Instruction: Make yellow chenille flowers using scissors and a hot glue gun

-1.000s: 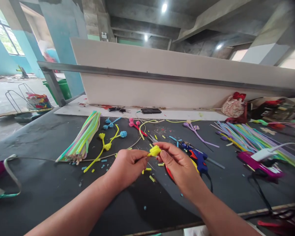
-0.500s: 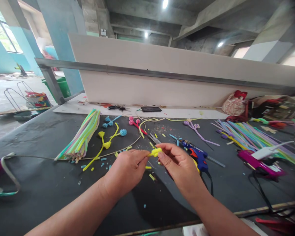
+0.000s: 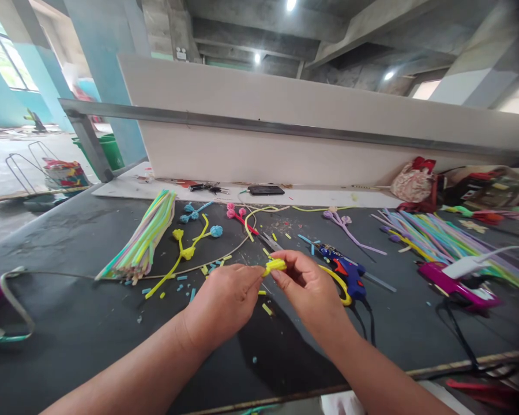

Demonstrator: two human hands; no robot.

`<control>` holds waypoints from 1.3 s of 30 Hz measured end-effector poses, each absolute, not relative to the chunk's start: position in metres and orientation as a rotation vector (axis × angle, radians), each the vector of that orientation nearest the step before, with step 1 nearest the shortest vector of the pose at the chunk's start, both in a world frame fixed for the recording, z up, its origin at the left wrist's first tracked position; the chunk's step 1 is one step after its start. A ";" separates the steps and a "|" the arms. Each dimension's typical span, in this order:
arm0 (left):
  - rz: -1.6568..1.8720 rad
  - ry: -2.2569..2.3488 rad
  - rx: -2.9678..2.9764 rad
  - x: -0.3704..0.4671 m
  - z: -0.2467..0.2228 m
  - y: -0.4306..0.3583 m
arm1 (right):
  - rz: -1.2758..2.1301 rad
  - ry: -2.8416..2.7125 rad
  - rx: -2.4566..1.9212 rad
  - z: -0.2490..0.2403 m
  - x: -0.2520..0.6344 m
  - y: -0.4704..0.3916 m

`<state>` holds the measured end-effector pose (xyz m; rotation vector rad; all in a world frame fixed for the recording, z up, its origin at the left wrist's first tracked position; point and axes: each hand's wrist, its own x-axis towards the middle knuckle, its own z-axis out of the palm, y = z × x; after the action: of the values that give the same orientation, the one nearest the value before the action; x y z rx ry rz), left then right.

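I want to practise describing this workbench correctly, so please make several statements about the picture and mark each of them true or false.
1. The left hand and the right hand both touch the yellow piece. True.
2. The blue glue gun is held in the left hand. False: it lies on the dark table, near the right hand.
3. The black phone lies on the white strip at the back. True.
4. The pink buds lie to the right of the purple branch. False: they lie to its left.
5. A bundle of coloured stems lies to the left of the hands. True.
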<state>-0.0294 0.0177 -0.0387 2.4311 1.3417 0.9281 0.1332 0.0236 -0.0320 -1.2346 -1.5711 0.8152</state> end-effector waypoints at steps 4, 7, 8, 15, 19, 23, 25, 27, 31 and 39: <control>0.919 1.364 2.458 -0.030 -0.038 0.019 | 0.902 -1.519 -1.203 -0.029 0.134 0.025; 0.885 1.422 2.543 -0.032 -0.039 0.020 | 0.984 -1.477 -1.181 -0.027 0.137 0.024; 0.865 1.438 2.580 -0.032 -0.040 0.020 | 1.005 -1.472 -1.177 -0.026 0.138 0.024; 0.948 1.346 2.492 -0.029 -0.043 0.017 | 1.037 -1.471 -1.189 -0.028 0.142 0.023; 1.094 1.249 1.941 -0.023 -0.037 0.019 | 1.024 -1.501 -1.150 -0.028 0.146 0.026; 1.037 1.146 1.426 -0.020 -0.032 0.020 | 0.995 -1.563 -1.147 -0.027 0.149 0.026; 1.051 1.123 1.383 -0.020 -0.030 0.020 | 0.961 -1.599 -1.146 -0.027 0.150 0.026; 1.047 1.143 1.404 -0.020 -0.028 0.020 | 0.916 -1.642 -1.143 -0.027 0.150 0.027; 0.962 1.253 1.428 -0.018 -0.027 0.021 | 0.761 -1.786 -1.124 -0.025 0.151 0.028; 0.808 0.918 1.124 -0.022 -0.028 0.021 | 0.747 -1.929 -0.994 -0.018 0.161 0.031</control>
<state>-0.0221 0.0207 -0.0284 1.1245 0.9184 0.8082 0.1608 0.0310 -0.0182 -0.9936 -1.9288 0.7472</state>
